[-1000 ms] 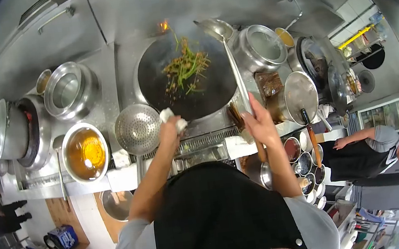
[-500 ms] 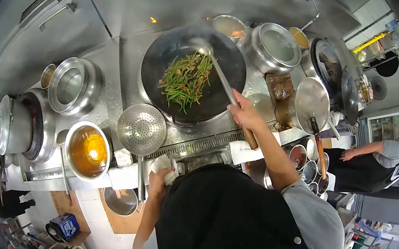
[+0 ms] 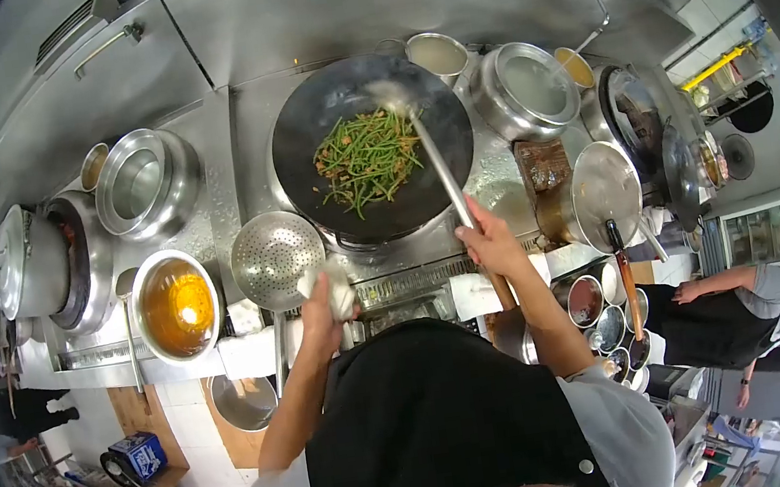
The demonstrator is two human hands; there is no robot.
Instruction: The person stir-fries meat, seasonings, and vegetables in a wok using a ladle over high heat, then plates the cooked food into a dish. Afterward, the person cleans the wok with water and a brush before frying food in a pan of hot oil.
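Head view: your right hand (image 3: 499,249) clasps the ladle (image 3: 442,168) between four and five o'clock of the wok (image 3: 303,107); your left hand (image 3: 320,325) clutches a cloth (image 3: 343,297) at seven. Green strips (image 3: 369,159) lie mid-wok; a brisk ladle sweep could fling them out.

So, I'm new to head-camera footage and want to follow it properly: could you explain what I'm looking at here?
There's no machine: these are a person's own bare hands. One camera, worn on the head, looks forward and down, so the black apron fills the bottom and the steel range spreads out ahead. The left hand holds a white cloth. The right hand grips a long-handled ladle; its head, blurred, is over the wok. In the wok lie thin green vegetable strips with small brown bits. To the wok's left are a perforated strainer and a bowl of amber liquid.
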